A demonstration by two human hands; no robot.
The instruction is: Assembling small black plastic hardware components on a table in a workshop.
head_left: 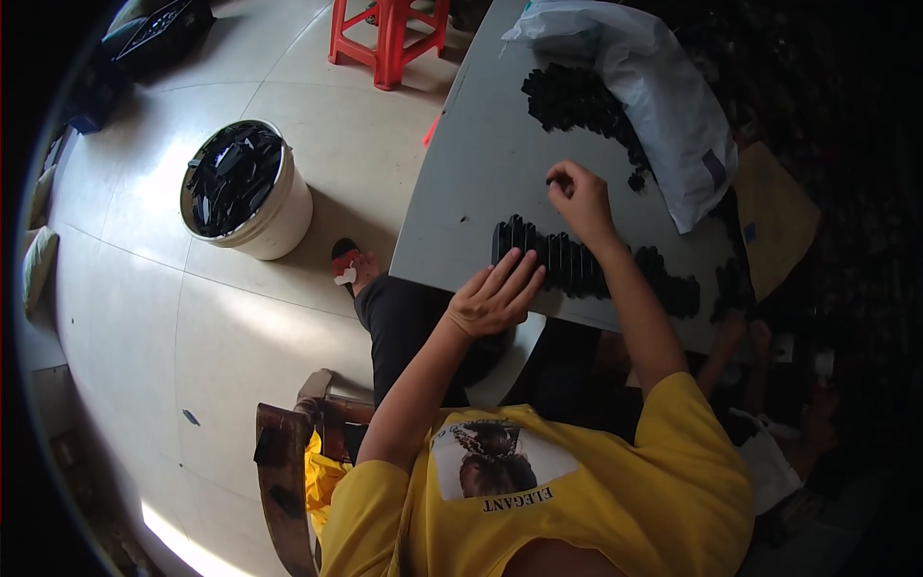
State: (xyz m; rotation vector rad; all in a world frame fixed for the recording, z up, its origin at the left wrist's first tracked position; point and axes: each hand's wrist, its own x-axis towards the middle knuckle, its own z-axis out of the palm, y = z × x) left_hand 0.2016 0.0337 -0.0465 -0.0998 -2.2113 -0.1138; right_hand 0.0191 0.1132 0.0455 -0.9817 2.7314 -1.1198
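We have the row of black strips (574, 264) on the grey table (457, 192), by its near edge. Our left hand (495, 295) is the nearer of the 2: its fingers are straight, laid over the row's left end, and we see nothing gripped between them. Our right hand (583, 200) is beyond the row, thumb and forefinger pinched on what looks like 1 small dark piece (553, 180). From those fingertips the row lies toward our body. Its long axis runs left to right, slanting slightly nearer us at the right; each strip's own long axis points away from us, across the row.
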